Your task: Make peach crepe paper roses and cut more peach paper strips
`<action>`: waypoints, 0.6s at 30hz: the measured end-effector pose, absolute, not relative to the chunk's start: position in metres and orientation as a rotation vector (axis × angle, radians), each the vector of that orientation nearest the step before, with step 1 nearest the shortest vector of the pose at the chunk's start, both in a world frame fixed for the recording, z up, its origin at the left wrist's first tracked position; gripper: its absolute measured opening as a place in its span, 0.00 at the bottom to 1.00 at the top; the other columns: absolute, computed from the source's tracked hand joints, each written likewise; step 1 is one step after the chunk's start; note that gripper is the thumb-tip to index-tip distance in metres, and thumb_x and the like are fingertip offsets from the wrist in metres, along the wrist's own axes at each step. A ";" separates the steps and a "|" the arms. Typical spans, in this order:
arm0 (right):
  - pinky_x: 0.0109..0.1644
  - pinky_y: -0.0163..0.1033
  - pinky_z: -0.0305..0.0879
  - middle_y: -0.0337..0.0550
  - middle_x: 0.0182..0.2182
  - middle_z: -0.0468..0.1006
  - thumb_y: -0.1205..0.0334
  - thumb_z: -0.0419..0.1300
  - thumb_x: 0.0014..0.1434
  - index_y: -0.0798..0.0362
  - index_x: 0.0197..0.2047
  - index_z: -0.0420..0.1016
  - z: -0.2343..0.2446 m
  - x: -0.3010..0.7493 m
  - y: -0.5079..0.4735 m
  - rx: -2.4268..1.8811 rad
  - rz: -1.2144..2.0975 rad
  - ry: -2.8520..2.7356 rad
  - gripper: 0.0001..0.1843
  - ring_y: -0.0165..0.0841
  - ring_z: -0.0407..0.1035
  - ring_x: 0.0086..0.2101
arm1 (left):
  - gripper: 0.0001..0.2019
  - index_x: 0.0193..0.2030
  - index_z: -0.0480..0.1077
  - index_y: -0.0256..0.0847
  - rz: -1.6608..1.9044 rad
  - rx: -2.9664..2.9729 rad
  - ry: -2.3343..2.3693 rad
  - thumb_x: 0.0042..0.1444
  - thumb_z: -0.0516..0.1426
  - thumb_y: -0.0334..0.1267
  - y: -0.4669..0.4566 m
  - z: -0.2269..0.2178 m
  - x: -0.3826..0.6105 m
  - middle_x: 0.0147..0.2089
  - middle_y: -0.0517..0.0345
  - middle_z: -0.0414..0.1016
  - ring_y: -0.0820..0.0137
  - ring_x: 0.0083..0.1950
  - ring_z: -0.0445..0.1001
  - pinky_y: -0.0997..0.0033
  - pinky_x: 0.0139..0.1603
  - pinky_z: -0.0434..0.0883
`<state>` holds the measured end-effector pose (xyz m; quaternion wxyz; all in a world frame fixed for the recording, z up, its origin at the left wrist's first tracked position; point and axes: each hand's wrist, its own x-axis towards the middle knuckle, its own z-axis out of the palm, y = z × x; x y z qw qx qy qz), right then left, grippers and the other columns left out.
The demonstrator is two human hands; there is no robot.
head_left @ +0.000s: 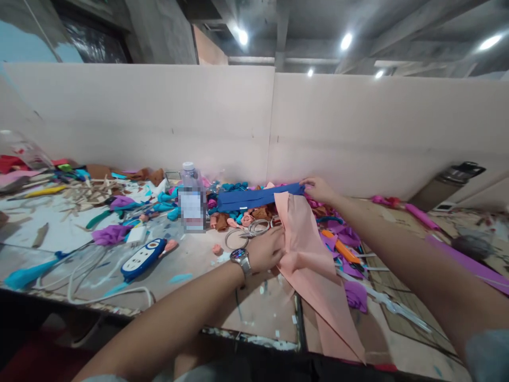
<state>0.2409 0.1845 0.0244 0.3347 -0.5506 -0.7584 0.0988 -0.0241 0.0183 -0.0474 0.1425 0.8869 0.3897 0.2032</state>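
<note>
A long peach strip (308, 244) of thin, creased cloth or paper runs from the middle of the table to its front edge. My left hand (267, 252), with a watch on the wrist, is closed at the strip's left edge; its fingertips are partly hidden. Farther back, my right hand (318, 190) pinches the right end of a folded blue strip (258, 197). That blue strip lies over a heap of crumpled scraps, and the top of the peach strip overlaps its front edge.
A blue-and-white power strip (143, 258) with trailing white cables and a clear bottle (191, 178) stand left of my hands. An orange cutter (341, 246) and a clear glue-stick-like tool (401, 307) lie at right. A pale partition (159, 116) closes off the back.
</note>
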 end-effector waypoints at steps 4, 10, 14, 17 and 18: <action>0.62 0.52 0.68 0.58 0.59 0.73 0.70 0.55 0.53 0.54 0.49 0.80 0.026 0.258 0.148 -1.460 0.136 -1.936 0.21 0.45 0.67 0.61 | 0.28 0.68 0.63 0.36 0.617 2.577 1.081 0.61 0.55 0.38 0.018 -0.044 -0.024 0.73 0.44 0.63 0.59 0.73 0.63 0.59 0.74 0.63; 0.63 0.51 0.65 0.51 0.47 0.80 0.66 0.57 0.58 0.48 0.44 0.81 0.017 0.237 0.068 -1.268 0.086 -2.123 0.14 0.44 0.72 0.53 | 0.32 0.72 0.57 0.35 0.536 2.659 0.856 0.64 0.55 0.45 0.016 -0.039 -0.022 0.75 0.42 0.59 0.57 0.74 0.62 0.57 0.73 0.63; 0.62 0.49 0.63 0.51 0.48 0.81 0.64 0.55 0.63 0.51 0.47 0.81 0.019 0.198 0.038 -1.077 0.054 -2.369 0.14 0.43 0.71 0.52 | 0.33 0.72 0.57 0.34 0.515 2.684 0.835 0.64 0.55 0.46 0.014 -0.038 -0.022 0.74 0.40 0.60 0.56 0.70 0.67 0.57 0.69 0.66; 0.65 0.47 0.59 0.53 0.51 0.81 0.65 0.53 0.66 0.55 0.49 0.81 0.020 0.163 0.037 -1.076 0.023 -2.661 0.16 0.42 0.69 0.56 | 0.27 0.66 0.65 0.34 0.497 2.680 0.932 0.63 0.55 0.47 0.015 -0.041 -0.021 0.65 0.40 0.72 0.56 0.60 0.74 0.58 0.62 0.70; 0.65 0.46 0.58 0.52 0.52 0.81 0.65 0.54 0.66 0.54 0.50 0.81 0.019 0.152 0.039 -1.076 0.037 -2.703 0.16 0.41 0.69 0.56 | 0.24 0.61 0.70 0.34 0.483 2.678 0.959 0.63 0.55 0.46 0.015 -0.043 -0.021 0.59 0.40 0.77 0.56 0.55 0.77 0.59 0.58 0.72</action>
